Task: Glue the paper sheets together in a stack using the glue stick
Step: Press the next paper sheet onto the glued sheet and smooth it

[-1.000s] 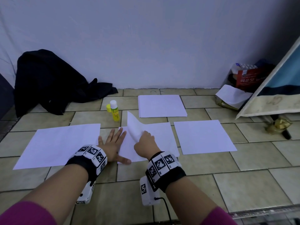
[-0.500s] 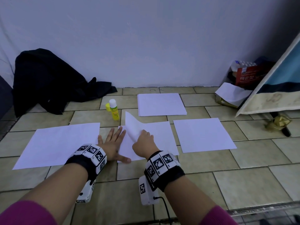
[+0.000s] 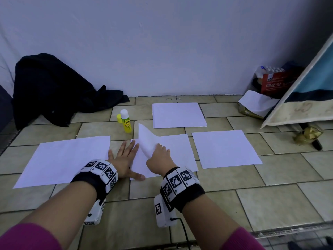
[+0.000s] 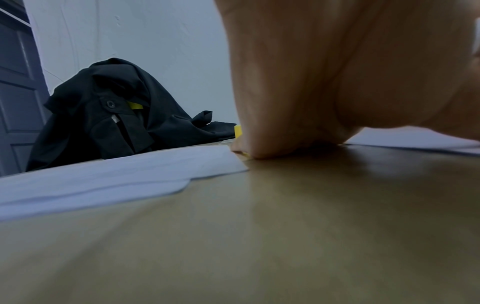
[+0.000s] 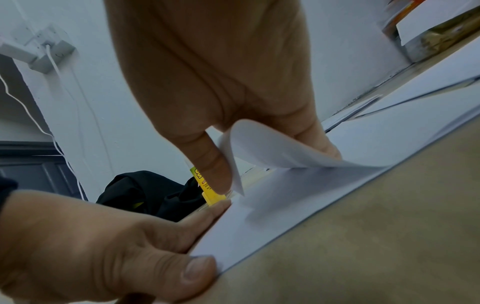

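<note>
paper sheets lay spread on the tiled floor [image 3: 270, 204]: the middle stack [image 3: 176, 150] just before the person, one sheet [image 3: 63, 159] to its left, one [image 3: 225, 148] to its right, another pile [image 3: 178, 115] behind. right hand [image 3: 158, 157] pinched the top sheet [image 3: 146, 139] of the middle stack, its corner curled upward. left hand [image 3: 124, 159] lay flat, fingers spread, pressing the stack's left edge. glue stick [image 3: 125, 120] stood upright behind, uncapped, its yellow cap [image 3: 118, 118] beside it. a black jacket [image 3: 54, 87] lay against the wall.

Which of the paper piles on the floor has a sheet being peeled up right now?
The middle pile, between the two hands: the right hand curls its top sheet's corner upward while the left hand presses its left edge. The other piles lie flat.
</note>
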### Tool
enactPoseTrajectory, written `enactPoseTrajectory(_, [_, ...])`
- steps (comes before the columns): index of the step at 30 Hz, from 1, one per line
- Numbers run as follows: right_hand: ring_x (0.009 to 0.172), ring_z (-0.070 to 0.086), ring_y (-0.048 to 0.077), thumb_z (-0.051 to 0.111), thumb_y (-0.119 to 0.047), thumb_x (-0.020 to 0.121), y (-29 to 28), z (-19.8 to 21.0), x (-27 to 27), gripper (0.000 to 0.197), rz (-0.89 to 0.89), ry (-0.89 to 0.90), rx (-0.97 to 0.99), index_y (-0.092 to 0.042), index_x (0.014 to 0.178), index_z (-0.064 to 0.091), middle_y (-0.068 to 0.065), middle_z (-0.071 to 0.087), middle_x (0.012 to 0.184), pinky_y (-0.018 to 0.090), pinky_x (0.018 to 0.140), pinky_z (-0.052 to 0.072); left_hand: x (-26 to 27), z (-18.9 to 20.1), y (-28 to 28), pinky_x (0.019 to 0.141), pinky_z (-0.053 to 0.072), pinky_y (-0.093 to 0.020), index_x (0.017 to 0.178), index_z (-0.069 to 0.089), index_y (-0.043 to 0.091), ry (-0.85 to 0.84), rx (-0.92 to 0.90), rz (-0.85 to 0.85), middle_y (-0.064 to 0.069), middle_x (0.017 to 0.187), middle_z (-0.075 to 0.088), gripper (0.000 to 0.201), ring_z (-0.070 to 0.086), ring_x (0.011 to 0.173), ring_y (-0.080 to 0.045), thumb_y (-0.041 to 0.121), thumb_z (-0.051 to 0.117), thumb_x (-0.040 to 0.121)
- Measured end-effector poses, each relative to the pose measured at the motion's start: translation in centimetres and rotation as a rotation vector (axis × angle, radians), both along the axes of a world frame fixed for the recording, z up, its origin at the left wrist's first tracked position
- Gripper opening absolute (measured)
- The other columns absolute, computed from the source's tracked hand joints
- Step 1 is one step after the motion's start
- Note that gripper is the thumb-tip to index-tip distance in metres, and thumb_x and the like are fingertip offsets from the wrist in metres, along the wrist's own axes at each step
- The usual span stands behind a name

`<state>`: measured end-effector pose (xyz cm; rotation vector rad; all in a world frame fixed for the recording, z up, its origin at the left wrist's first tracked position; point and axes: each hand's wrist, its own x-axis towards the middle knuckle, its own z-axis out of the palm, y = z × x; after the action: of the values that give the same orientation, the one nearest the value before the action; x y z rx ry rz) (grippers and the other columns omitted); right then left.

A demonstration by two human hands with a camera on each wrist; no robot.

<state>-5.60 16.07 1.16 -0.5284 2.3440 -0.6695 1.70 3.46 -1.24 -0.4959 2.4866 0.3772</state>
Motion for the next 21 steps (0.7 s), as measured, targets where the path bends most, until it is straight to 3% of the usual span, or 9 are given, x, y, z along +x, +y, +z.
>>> enactPoseTrajectory(8, [0.138, 0.020, 0.033, 0.055, -0.014, 0.086, 0.3, 0.1, 0.0, 0.079, 0.017, 0.007, -0.013, -0.012, 0.149, 0.007, 0.014, 0.029, 0.145, 0.045, 0.113, 0.026, 0.0, -0.2, -0.3, 0.109, -0.011, -0.064, 0.148, -0.026, 0.020, 0.009, 0.022, 0.001, 0.007, 0.151, -0.039, 0.127, -0.035, 0.139, -0.019, 0.070, 0.063, 0.073])
enactPoseTrajectory(14, [0.129, 0.031, 0.034, 0.068, -0.024, 0.081, 0.5, 0.1, -0.3, 0.083, 0.095, 0.035, 0.013, -0.021, 0.144, 0.014, 0.016, 0.037, 0.134, 0.045, 0.105, 0.035, 0.2, 0.0, -0.1, 0.112, -0.010, -0.062, 0.149, -0.024, 0.025, 0.025, 0.009, 0.010, -0.003, 0.149, -0.043, 0.118, -0.034, 0.140, -0.022, 0.067, 0.060, 0.078])
enactPoseTrajectory(18, [0.126, 0.032, 0.035, 0.067, -0.025, 0.082, 0.5, 0.2, -0.5, 0.074, 0.150, 0.050, 0.053, -0.025, 0.141, 0.022, 0.016, 0.037, 0.131, 0.044, 0.103, 0.037, 0.4, 0.4, -0.1, 0.111, -0.010, -0.061, 0.149, -0.022, 0.027, 0.063, 0.051, 0.019, -0.006, 0.149, -0.042, 0.111, -0.033, 0.141, -0.022, 0.064, 0.058, 0.082])
enactPoseTrajectory(21, [0.127, 0.029, 0.034, 0.065, -0.025, 0.083, 0.4, 0.3, -0.5, 0.066, 0.164, 0.043, 0.070, -0.025, 0.139, 0.030, 0.014, 0.036, 0.132, 0.044, 0.103, 0.038, 0.5, 1.0, -0.7, 0.111, -0.010, -0.060, 0.150, -0.020, 0.030, 0.043, 0.122, -0.012, -0.003, 0.146, -0.046, 0.119, -0.032, 0.141, -0.022, 0.075, 0.054, 0.069])
